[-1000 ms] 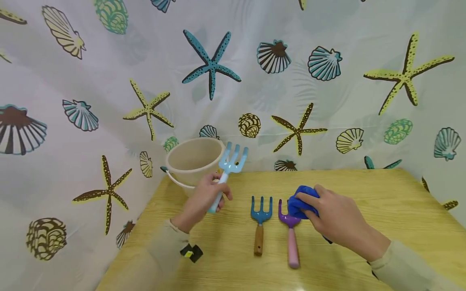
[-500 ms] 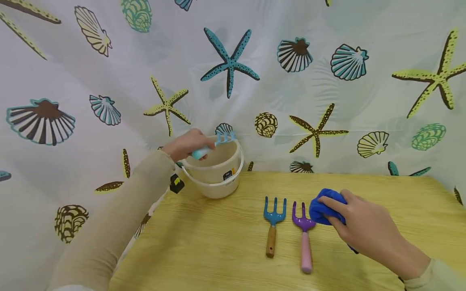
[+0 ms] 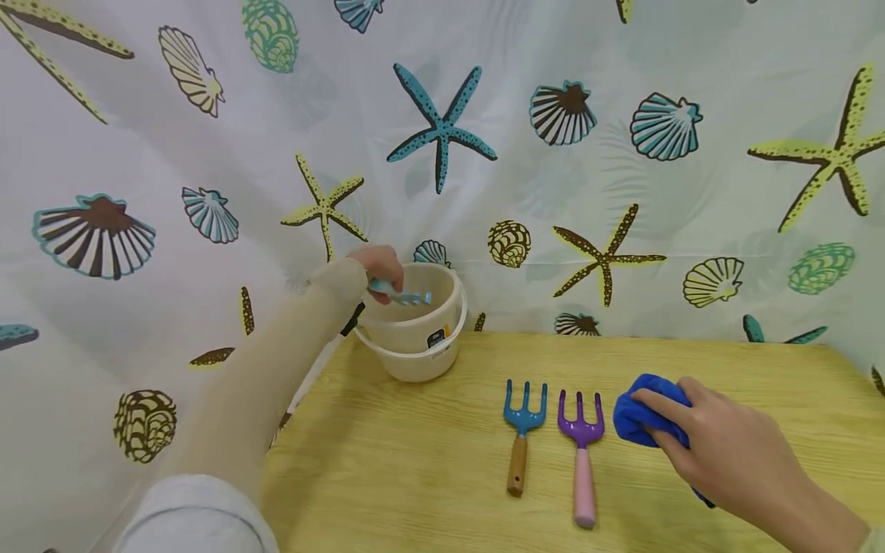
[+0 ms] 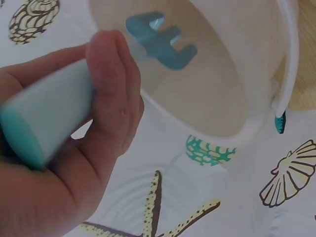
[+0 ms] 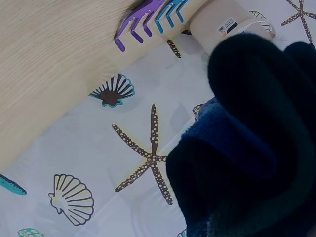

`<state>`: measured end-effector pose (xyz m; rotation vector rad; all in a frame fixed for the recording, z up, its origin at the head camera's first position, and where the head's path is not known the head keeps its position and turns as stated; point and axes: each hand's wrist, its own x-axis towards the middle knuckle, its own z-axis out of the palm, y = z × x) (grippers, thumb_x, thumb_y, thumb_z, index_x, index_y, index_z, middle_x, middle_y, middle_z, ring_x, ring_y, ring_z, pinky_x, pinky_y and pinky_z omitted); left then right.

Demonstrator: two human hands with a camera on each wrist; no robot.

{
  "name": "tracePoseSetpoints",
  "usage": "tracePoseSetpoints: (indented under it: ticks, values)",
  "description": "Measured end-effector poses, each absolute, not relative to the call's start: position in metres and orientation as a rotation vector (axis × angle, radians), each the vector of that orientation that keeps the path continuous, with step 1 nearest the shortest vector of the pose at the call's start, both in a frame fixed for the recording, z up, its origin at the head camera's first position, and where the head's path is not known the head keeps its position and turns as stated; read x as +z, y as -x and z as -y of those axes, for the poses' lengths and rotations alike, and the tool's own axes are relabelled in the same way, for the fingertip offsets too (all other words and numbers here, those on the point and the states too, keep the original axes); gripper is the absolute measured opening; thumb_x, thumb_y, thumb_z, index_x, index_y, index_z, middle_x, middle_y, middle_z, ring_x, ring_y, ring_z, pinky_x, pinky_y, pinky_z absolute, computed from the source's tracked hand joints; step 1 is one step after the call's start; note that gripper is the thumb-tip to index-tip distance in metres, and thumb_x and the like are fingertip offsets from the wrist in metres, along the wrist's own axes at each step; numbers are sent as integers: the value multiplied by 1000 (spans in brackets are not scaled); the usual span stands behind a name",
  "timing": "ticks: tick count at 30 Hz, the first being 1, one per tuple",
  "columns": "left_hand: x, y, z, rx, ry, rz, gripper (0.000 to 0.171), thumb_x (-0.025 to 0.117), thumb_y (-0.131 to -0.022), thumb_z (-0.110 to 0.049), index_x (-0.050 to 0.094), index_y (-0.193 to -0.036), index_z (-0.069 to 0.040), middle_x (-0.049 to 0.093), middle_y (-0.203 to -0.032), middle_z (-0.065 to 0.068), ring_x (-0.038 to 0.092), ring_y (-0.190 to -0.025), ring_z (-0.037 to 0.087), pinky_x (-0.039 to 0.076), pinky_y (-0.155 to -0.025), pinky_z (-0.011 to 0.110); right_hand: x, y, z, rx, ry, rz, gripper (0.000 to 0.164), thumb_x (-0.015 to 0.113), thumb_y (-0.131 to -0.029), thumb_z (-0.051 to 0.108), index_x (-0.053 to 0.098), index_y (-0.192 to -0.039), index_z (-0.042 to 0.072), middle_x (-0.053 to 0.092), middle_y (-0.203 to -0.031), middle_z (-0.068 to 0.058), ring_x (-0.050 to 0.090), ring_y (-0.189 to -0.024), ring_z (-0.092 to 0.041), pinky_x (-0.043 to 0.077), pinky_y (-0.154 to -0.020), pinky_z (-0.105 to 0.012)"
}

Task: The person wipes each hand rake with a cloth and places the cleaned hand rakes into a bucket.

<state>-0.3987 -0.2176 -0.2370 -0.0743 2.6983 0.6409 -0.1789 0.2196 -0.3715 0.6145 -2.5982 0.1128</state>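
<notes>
My left hand [image 3: 382,269] holds a small light-blue hand fork [image 3: 413,298] at the mouth of a cream bucket [image 3: 408,338]. In the left wrist view, fingers wrap the pale handle [image 4: 59,106], while the prongs [image 4: 168,44] point into the bucket. My right hand [image 3: 733,438] grips a bunched blue cloth [image 3: 643,411] at the table's right side. That cloth [image 5: 237,133] looks dark and fills much of the right wrist view. Two more hand forks lie left of it: a blue one with a wooden handle [image 3: 517,461] and a purple one with a pink handle [image 3: 584,484].
A pale curtain [image 3: 498,192] printed with starfish and shells hangs behind and beside the wooden table [image 3: 401,453]. The bucket's white handle [image 3: 452,334] hangs down across its front, and the bucket stands at the back left corner.
My left hand has carried the light-blue fork from in front of the bucket up and over its rim, then lowered it into the mouth. My right hand keeps the cloth, now clear of the purple fork.
</notes>
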Motion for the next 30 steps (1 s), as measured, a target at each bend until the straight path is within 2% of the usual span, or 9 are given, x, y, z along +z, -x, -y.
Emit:
tracePoseSetpoints:
  ticks: [5, 9, 11, 14, 18, 21, 24, 26, 30]
  values:
    - [-269, 423, 216, 576, 136, -2767, 24, 61, -92, -2, 58, -116, 3, 55, -116, 17, 62, -68, 21, 61, -62, 29, -375, 175, -228, 106, -597, 2601, 41, 82, -79, 33, 74, -117, 22, 61, -91, -6, 58, -67, -15, 50, -46, -36]
    - [-292, 436, 214, 455, 138, -2852, 22, 62, -91, -4, 56, -113, 0, 55, -117, 17, 62, -60, 19, 60, -57, 31, -378, 173, -235, 108, -593, 2596, 40, 81, -79, 32, 74, -117, 22, 60, -89, -4, 54, -66, -12, 45, -44, -32]
    - [-301, 436, 213, 371, 123, -2862, 16, 62, -91, -5, 57, -106, -1, 57, -112, 16, 61, -59, 18, 58, -55, 29, -379, 172, -237, 112, -586, 2610, 40, 81, -79, 32, 74, -118, 22, 60, -90, -4, 53, -66, -12, 45, -44, -32]
    - [-310, 432, 212, 191, 22, -2874, 3, 59, -89, -5, 60, -90, -3, 58, -96, 13, 56, -63, 19, 53, -55, 28, -378, 172, -238, 116, -565, 2630, 40, 81, -80, 33, 74, -118, 22, 63, -93, -7, 57, -68, -14, 48, -45, -34]
    - [-320, 430, 219, -5, -173, -2923, 8, 57, -82, -5, 58, -74, -8, 53, -75, 7, 48, -69, 21, 43, -61, 30, -376, 173, -237, 110, -567, 2626, 40, 81, -81, 33, 74, -119, 22, 64, -96, -10, 61, -70, -18, 50, -46, -37]
    - [-325, 431, 227, -40, -266, -2968, 7, 57, -82, -10, 59, -75, -9, 53, -74, 6, 48, -71, 22, 42, -68, 33, -376, 174, -236, 100, -586, 2605, 41, 81, -80, 33, 74, -119, 22, 63, -93, -8, 57, -67, -15, 47, -44, -34]
    - [-320, 420, 226, -16, -283, -3027, 14, 59, -87, -19, 63, -79, -8, 59, -79, 8, 54, -74, 23, 48, -75, 36, -376, 174, -236, 89, -601, 2588, 41, 81, -80, 33, 73, -119, 21, 62, -92, -8, 56, -66, -15, 45, -43, -33]
    - [-314, 404, 219, 64, -282, -3100, 18, 59, -89, -21, 62, -77, -8, 61, -77, 8, 55, -73, 23, 50, -75, 38, -376, 174, -236, 88, -606, 2587, 41, 81, -80, 32, 73, -119, 21, 62, -92, -9, 55, -66, -15, 44, -43, -32]
    - [-310, 366, 197, 357, -405, -3315, 27, 54, -91, -14, 51, -65, -10, 50, -61, 4, 49, -58, 20, 45, -61, 36, -375, 175, -236, 98, -607, 2592, 42, 81, -80, 32, 73, -120, 20, 63, -93, -10, 57, -67, -16, 46, -44, -33]
